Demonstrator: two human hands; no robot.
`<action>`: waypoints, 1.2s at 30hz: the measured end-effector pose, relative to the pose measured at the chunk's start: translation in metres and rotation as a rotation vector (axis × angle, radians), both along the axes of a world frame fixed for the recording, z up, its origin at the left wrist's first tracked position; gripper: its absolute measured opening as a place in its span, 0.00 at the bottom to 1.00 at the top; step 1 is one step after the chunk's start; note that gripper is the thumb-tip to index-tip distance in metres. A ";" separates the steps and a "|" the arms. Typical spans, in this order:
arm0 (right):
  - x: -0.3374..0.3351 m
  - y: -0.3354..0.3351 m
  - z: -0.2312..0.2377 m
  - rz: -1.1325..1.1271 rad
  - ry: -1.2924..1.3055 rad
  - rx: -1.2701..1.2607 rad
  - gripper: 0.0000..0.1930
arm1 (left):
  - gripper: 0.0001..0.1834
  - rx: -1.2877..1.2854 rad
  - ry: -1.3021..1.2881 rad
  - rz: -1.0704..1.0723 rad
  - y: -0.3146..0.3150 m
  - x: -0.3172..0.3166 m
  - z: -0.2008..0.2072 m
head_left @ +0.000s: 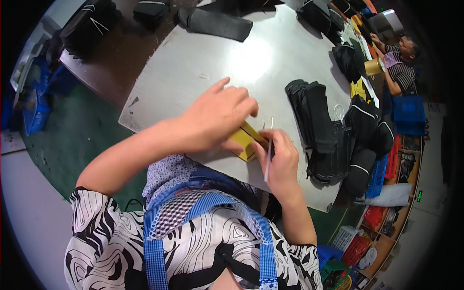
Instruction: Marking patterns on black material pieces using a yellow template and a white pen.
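A small yellow piece with black bands (pixel 243 141) is between my hands, close to the near edge of the pale metal tabletop (pixel 193 63). My left hand (pixel 217 118) spans its left side, fingers apart and partly bent, one finger raised. The left thumb lies against the yellow face. At the piece's right end, my right hand (pixel 282 162) is closed, thumb and fingertips pinching its edge. A thin, pale, pointed stick-like tool (pixel 268 166) runs along the right fingers; its exact kind is unclear. The right palm is hidden.
Stacked black fabric pieces (pixel 316 121) lie right of my hands, beside black pouches with white trim (pixel 362 121). A black sleeve-like piece (pixel 217 24) lies at the far edge. Blue crates (pixel 36 108) stand at left. Another person (pixel 401 63) works at far right.
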State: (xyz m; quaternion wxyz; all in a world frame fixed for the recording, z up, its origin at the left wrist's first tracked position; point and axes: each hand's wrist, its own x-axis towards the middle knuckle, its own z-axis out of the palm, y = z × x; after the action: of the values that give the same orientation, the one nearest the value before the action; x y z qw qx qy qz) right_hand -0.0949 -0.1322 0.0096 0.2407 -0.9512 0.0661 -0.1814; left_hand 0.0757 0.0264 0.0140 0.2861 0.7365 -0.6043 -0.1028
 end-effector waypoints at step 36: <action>-0.051 0.002 0.002 -0.329 0.111 0.618 0.09 | 0.19 -0.291 0.041 0.128 0.026 -0.071 -0.017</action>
State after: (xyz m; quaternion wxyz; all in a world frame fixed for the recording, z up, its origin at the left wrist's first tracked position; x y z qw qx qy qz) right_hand -0.1460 -0.1303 0.0119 0.4805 -0.8186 0.2833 -0.1370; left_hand 0.0047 0.0521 -0.0034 0.4081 0.7218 -0.5589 -0.0106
